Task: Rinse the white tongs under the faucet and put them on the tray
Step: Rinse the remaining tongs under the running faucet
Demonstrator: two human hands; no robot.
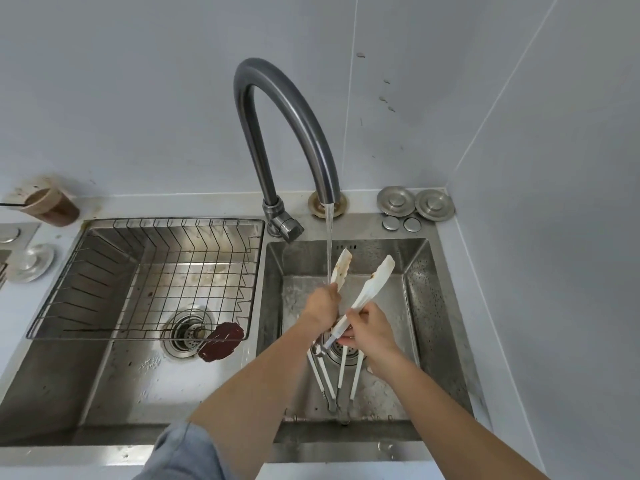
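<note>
Rinse step underway: white plastic tongs, tips brown-stained, held over steel sink basin. 1 arm meets the stream from the curved grey metal faucet. Left hand fingers wrap that arm; right hand fingers pinch the other. Next, probably: rinse 2nd tip, carry to wire tray.

I see bright, even light, shadows faint. Left of the faucet the steel sink glints. Lines bow toward the frame edges; detail slightly soft.
</note>
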